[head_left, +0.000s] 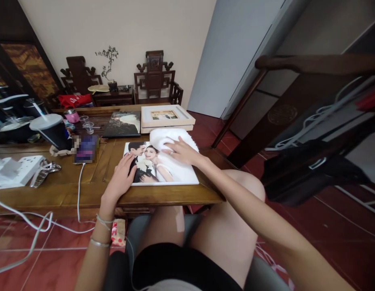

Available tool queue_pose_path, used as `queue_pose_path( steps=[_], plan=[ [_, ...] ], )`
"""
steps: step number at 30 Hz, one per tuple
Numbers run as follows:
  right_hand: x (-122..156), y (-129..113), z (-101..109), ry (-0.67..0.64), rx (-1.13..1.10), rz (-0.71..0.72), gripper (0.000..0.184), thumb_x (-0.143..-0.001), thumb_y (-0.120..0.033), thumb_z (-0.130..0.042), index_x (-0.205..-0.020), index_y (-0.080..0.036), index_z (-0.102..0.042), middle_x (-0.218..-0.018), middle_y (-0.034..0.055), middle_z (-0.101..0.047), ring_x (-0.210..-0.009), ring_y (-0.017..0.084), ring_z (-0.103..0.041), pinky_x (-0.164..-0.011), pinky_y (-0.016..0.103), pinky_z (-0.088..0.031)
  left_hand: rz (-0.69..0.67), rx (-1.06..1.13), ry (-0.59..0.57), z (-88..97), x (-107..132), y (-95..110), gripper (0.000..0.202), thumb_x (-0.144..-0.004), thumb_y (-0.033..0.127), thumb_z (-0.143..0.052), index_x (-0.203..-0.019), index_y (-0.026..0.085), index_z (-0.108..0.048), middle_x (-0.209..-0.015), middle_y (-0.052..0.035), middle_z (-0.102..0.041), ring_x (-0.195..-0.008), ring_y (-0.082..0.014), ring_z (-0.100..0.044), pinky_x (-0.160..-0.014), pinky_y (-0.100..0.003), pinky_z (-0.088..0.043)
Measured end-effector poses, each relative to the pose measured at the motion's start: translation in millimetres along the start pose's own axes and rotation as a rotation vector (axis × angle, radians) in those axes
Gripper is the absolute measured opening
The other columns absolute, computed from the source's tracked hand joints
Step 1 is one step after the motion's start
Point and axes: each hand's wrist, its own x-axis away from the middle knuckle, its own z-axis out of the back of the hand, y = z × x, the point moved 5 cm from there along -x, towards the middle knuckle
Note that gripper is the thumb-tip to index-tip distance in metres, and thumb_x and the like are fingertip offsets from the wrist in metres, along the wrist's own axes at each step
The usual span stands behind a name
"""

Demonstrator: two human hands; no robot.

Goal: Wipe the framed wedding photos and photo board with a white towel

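A wedding photo album (145, 178) with a couple on its cover lies near the table's front edge. My left hand (123, 173) rests flat on the album's left side, fingers apart and holding nothing. Over the upper right of the cover is a fluffy white towel (187, 139), bunched in folds. My right hand (183, 151) presses on this towel, its fingers at a fold near the middle. Part of the cover is hidden under the towel and hand. Behind it sit a dark photo album (122, 124) and a pale framed box (145, 111).
On the wooden table (175, 196) to the left are a lidded cup with straw (54, 131), a blurred phone (85, 149) on a white cable (79, 186), and a white power strip (26, 167). A wooden chair (153, 76) stands behind; a clothes stand (248, 105) rises at right.
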Motion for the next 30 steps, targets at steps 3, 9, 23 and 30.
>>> queue_pose_path(
  steps=[3,9,23,30],
  plan=[
    [-14,-1,-7,0.027,0.099,-0.047,0.047,-0.104,-0.036,-0.034,-0.14,-0.015,-0.057,-0.153,0.0159,-0.048,-0.152,0.036,-0.017,-0.116,0.07,-0.013,-0.018,0.005,0.009,-0.1,0,-1,0.05,-0.1,0.035,-0.039,-0.147,0.017,-0.045,-0.159,-0.0141,-0.039,-0.149,-0.0265,-0.032,-0.122,-0.054,-0.026],
    [43,-59,-10,0.013,0.129,-0.002,0.039,-0.102,-0.028,-0.04,-0.129,-0.018,-0.066,-0.161,0.0118,-0.036,-0.152,0.042,-0.013,-0.112,0.076,-0.017,-0.042,0.025,0.048,-1.7,0,-2,0.048,-0.101,0.035,-0.039,-0.145,0.019,-0.047,-0.157,-0.0144,-0.042,-0.149,-0.0265,-0.034,-0.121,-0.055,-0.026],
    [47,-61,6,-0.101,-0.13,0.061,0.04,-0.1,-0.023,-0.035,-0.127,-0.02,-0.066,-0.145,0.0099,-0.057,-0.151,0.034,-0.024,-0.118,0.07,-0.014,-0.026,0.006,0.034,0.6,1,3,0.049,-0.101,0.035,-0.039,-0.146,0.016,-0.045,-0.157,-0.0152,-0.042,-0.149,-0.027,-0.033,-0.121,-0.054,-0.027],
    [-35,-45,-6,-0.023,0.045,-0.052,0.052,-0.093,-0.013,-0.038,-0.141,-0.018,-0.057,-0.149,0.0153,-0.052,-0.149,0.042,-0.022,-0.106,0.082,-0.017,-0.031,0.016,0.015,1.6,0,4,0.05,-0.101,0.037,-0.04,-0.146,0.016,-0.046,-0.157,-0.0155,-0.043,-0.149,-0.027,-0.033,-0.121,-0.055,-0.027]
  ],
)
